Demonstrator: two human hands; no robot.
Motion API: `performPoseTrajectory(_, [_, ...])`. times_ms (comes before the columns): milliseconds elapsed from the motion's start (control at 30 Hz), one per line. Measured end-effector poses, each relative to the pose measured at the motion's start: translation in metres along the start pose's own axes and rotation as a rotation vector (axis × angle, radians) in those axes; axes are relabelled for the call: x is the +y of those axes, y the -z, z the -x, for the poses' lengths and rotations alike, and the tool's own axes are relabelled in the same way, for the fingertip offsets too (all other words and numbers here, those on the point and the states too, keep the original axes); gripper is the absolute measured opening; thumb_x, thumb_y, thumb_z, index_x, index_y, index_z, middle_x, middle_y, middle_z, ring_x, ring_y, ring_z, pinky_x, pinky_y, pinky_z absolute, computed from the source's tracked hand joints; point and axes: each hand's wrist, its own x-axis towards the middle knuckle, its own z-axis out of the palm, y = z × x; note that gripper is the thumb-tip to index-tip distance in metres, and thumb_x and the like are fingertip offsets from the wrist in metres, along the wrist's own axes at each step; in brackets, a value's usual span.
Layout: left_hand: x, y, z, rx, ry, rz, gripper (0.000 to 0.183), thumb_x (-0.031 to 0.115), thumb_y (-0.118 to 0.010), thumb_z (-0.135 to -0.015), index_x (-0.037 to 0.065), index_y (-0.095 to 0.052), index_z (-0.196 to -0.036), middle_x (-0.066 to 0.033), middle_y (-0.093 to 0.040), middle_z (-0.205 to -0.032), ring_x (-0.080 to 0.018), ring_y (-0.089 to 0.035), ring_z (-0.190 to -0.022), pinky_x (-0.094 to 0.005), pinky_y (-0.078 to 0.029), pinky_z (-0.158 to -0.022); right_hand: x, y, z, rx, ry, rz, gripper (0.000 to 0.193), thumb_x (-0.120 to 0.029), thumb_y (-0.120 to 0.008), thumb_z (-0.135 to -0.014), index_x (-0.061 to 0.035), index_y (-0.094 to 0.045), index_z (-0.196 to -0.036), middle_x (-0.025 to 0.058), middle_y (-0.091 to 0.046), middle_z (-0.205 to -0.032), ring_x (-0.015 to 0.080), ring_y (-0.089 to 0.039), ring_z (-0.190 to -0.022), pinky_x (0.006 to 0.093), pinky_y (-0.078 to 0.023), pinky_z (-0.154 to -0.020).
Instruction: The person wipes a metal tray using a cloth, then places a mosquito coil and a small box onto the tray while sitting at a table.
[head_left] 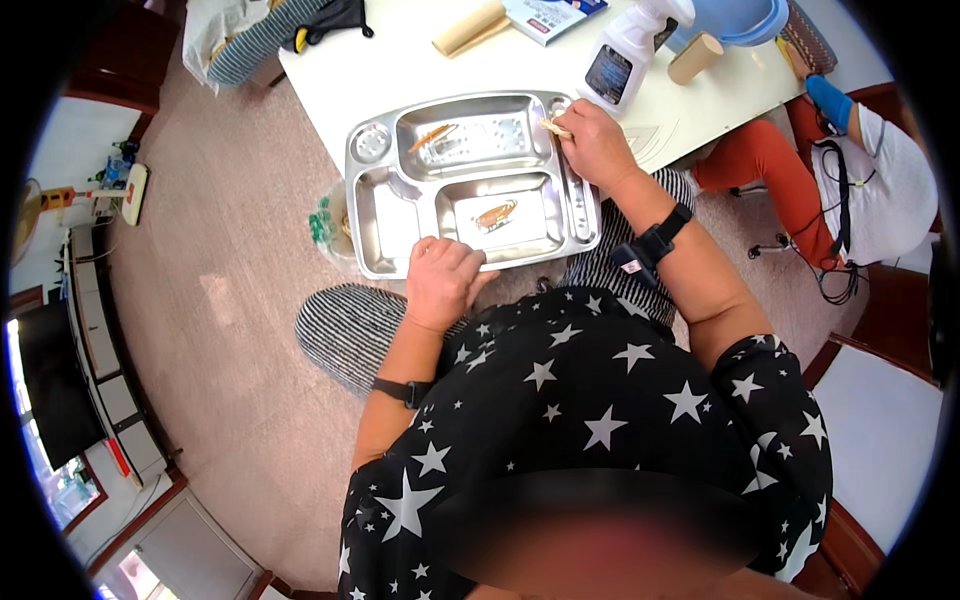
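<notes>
A shiny metal divided tray (425, 187) is held over my lap, its far side over the edge of the white table. My left hand (440, 280) is closed over the tray's near rim, with the thumb to the right. At the tray's far right corner, my right hand (598, 146) pinches a small pale yellowish piece (553, 127), too small to make out, against the metal. An orange-brown strip (432, 137) shows in the far compartment, and a brown oval shape (495, 215) in the near one; whether these are objects or reflections I cannot tell.
On the white table (345, 85) are a white spray bottle (620, 60), a tan cylinder (696, 59), a tan roll (470, 27), a blue-white packet (553, 15) and a blue basin (745, 18). A clear container with green parts (325, 225) is left of the tray. Another person (870, 190) sits at right.
</notes>
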Motion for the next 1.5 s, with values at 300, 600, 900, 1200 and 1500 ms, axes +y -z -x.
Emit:
performPoseTrajectory(300, [0.0, 0.003, -0.004, -0.003, -0.037, 0.028, 0.024, 0.029, -0.075, -0.069, 0.01, -0.065, -0.081, -0.0014, -0.055, -0.075, -0.0222, -0.055, -0.077, -0.0376, -0.042, -0.079, 0.011, -0.015, -0.021, 0.043, -0.05, 0.305, 0.01, -0.006, -0.058, -0.078, -0.0047, -0.067, -0.081, 0.013, -0.059, -0.089, 0.0308, -0.059, -0.089, 0.0397, -0.051, -0.078])
performPoseTrajectory(600, [0.005, 0.006, -0.002, -0.009, -0.035, 0.025, 0.025, 0.029, -0.074, -0.07, 0.009, -0.063, -0.08, -0.0049, -0.051, -0.072, -0.0253, -0.054, -0.072, -0.039, -0.042, -0.073, -0.017, 0.015, 0.012, -0.056, 0.016, 0.125, 0.007, -0.004, -0.06, -0.073, -0.0065, -0.061, -0.08, 0.0112, -0.056, -0.088, 0.0318, -0.056, -0.087, 0.0414, -0.049, -0.075])
performPoseTrajectory(900, [0.007, 0.012, -0.002, 0.028, -0.069, 0.059, 0.035, 0.025, -0.075, -0.073, 0.005, -0.063, -0.099, -0.009, -0.058, -0.087, -0.0288, -0.057, -0.081, -0.0406, -0.045, -0.072, 0.006, 0.015, 0.063, 0.309, -0.378, -0.724, 0.02, -0.008, -0.058, -0.086, 0.0033, -0.061, -0.103, 0.0105, -0.063, -0.092, 0.0202, -0.062, -0.082, 0.0296, -0.05, -0.073])
performPoseTrajectory(1200, [-0.048, 0.041, 0.077, 0.438, 0.34, -0.275, 0.04, 0.011, -0.057, -0.085, -0.003, -0.055, -0.123, -0.0229, -0.057, -0.119, -0.0406, -0.052, -0.111, -0.0472, -0.041, -0.098, 0.035, -0.002, 0.114, 0.349, -0.538, -0.679, 0.023, -0.007, -0.049, -0.092, 0.0055, -0.057, -0.109, 0.0053, -0.063, -0.09, 0.0114, -0.057, -0.082, 0.0263, -0.048, -0.073])
performPoseTrajectory(1500, [-0.082, 0.048, 0.115, 0.221, 0.709, -0.469, 0.034, 0.021, -0.058, -0.087, -0.001, -0.06, -0.113, -0.0218, -0.061, -0.112, -0.0388, -0.056, -0.107, -0.0474, -0.044, -0.093, 0.029, -0.007, 0.106, 0.437, -0.496, -0.792, 0.017, -0.006, -0.05, -0.09, 0.0048, -0.058, -0.1, 0.006, -0.061, -0.081, 0.011, -0.055, -0.075, 0.0259, -0.046, -0.069])
